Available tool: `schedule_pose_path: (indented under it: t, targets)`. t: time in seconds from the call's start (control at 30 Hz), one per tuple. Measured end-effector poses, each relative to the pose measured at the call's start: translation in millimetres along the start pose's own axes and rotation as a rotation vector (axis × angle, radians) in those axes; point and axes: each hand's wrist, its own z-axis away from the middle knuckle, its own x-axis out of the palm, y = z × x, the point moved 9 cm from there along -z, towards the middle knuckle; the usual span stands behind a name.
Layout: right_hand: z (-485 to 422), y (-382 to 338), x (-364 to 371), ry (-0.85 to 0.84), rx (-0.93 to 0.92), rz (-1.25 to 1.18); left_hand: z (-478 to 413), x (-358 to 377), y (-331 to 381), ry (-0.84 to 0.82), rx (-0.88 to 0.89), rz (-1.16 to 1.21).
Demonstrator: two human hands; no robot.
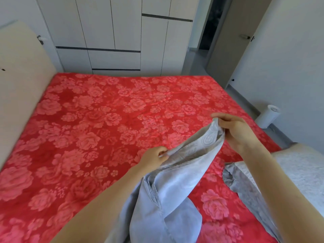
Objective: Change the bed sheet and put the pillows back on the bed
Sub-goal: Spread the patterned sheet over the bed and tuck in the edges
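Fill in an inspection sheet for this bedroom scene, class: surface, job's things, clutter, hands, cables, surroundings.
Surface: bed covered edge to edge in red floral fabric, flat.
Job's things: pale blue-grey sheet, bunched, lifted above the bed's near side; no pillows seen.
Clutter: grey patterned cloth and a whitish textured fabric at the bed's right edge.
Hands: left hand and right hand each pinch the sheet's edge.
Cables: nothing seen.
Surroundings: beige headboard left, white wardrobe beyond, open door, white cylinder on the floor.
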Motion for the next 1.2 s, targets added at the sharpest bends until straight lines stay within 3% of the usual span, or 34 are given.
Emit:
schedule_pose_path:
  t: [0.17,0.27,0.33,0.4,0.43,0.47,0.53,0.6,0.73,0.83,0.93,1.07,1.2]
  targets:
    - [2.9,-11.8,-31.8,-0.004,0.017,-0.209,19.2,36.9,-80.0,-0.057,-0.24,-0.035]
    - [-1.2,-3.5,-52.6,0.117,0.033,-0.107,34.8,58.3,-121.8,-0.043,-0.373,-0.027]
    - [-4.3,4.7,-61.3,0.213,0.032,0.438,37.6,58.6,-131.6,0.045,-0.404,0.077]
    - [0.2,9.9,-52.9,0.297,0.023,1.279,28.2,40.4,-111.3,0.109,-0.351,0.149]
    - [3.4,9.7,-34.3,0.327,-0.102,1.526,19.6,27.5,-93.2,0.109,-0.298,0.156]
    - [5.9,18.4,-4.3,0.238,-0.244,1.615,10.2,14.2,-71.6,0.084,-0.228,0.144]
    - [11.9,51.6,59.8,-0.081,-0.394,1.616,-5.6,-12.4,-26.9,0.015,-0.074,0.073]
    - [17.6,82.9,106.0,-0.244,-0.495,1.532,-13.5,-34.8,2.0,-0.047,0.006,0.029]
    - [8.6,88.7,113.5,-0.099,-0.417,1.043,-8.9,-71.6,11.6,-0.057,-0.002,0.112]
    - [4.3,70.1,112.6,-0.052,-0.462,0.904,7.5,-71.0,0.3,-0.067,-0.042,0.185]
    - [-14.9,43.3,114.0,-0.062,-0.397,0.77,32.0,-47.3,-25.9,0.02,-0.07,0.054]
    - [-33.8,-16.2,107.7,0.044,-0.479,0.683,78.7,11.6,-91.4,0.119,-0.241,0.035]
    - [-39.5,-86.9,98.5,0.137,-0.581,0.631,133.5,58.1,-163.9,0.184,-0.519,0.157]
